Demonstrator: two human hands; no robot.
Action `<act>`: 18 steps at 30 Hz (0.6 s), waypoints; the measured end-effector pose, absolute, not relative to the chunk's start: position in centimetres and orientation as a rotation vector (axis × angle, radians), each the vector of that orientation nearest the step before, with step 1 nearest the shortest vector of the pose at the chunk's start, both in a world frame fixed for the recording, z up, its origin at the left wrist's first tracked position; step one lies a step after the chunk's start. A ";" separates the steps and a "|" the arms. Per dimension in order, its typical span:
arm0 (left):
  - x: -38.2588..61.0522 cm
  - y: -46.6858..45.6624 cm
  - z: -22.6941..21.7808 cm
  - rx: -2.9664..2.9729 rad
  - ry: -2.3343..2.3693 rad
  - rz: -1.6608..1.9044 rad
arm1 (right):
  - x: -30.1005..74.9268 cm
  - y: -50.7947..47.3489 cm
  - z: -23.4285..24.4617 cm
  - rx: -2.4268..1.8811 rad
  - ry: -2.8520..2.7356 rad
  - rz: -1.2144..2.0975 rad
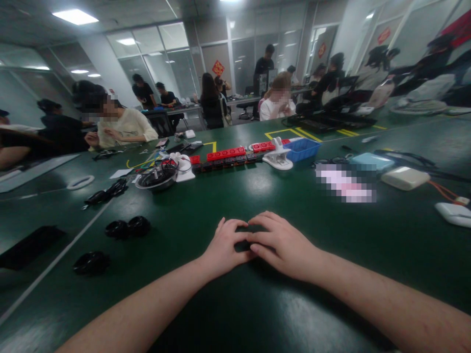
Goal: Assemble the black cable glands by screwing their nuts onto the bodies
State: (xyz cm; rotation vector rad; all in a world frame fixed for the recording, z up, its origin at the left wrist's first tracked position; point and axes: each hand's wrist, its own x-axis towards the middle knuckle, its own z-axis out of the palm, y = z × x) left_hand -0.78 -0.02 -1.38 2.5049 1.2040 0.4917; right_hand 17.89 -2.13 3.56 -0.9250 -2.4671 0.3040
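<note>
One green table (239, 314) is lit by ceiling lights (76, 16), and across it a red-topped strip (227, 156) is laid. Beyond the strip, people (127, 127) are seen before glass walls (160, 63). The strip is flanked by two white clamps (278, 159); one blue basket (305, 149) is set at its right end; what may be three black coils (139, 226) are scattered to its left, nearer. The left hand (222, 240) and right hand (285, 242) are held on the strip's near side, fingers (263, 238) loosely curved, tips close together, nothing visibly gripped; the strip lies beyond them, untouched.
</note>
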 end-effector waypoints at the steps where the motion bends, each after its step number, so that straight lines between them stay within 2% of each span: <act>1: -0.8 0.0 -1.4 2.506 1.204 0.488 | 17.9 -2.1 3.6 -0.915 -2.469 0.303; 18: -0.8 -0.1 -1.1 2.485 1.203 0.467 | 17.9 -2.4 3.6 -0.983 -2.413 0.281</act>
